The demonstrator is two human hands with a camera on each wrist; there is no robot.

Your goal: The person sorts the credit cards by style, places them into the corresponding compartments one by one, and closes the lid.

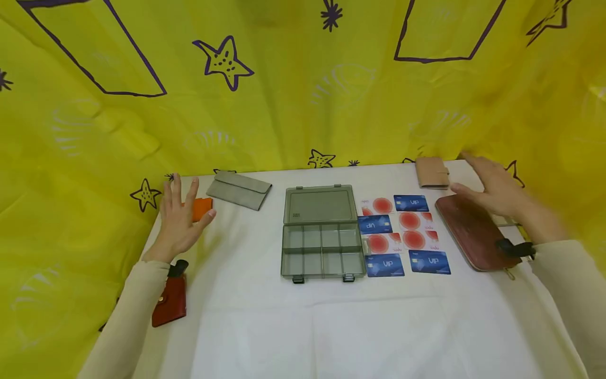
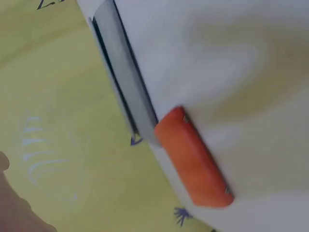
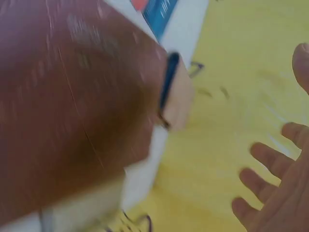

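Note:
My left hand [image 1: 178,223], fingers spread, hovers at the table's left side above a small orange wallet [image 1: 203,208], partly covering it in the head view. The orange wallet [image 2: 193,157] shows fully in the left wrist view, beside a grey flap wallet [image 2: 126,72]. On the right my right hand [image 1: 504,192] is blurred, its fingers extended and holding nothing. It is over the far end of a brown zip wallet [image 1: 473,229], near a tan card holder [image 1: 432,172]. Straight fingers [image 3: 265,186] show in the right wrist view.
A clear grey compartment box [image 1: 322,250] lies with its lid open mid-table. Beside it are several blue VIP cards [image 1: 385,265] and red-and-white cards [image 1: 413,240]. A red wallet [image 1: 171,301] lies under my left forearm. A yellow patterned cloth [image 1: 284,116] hangs behind the table.

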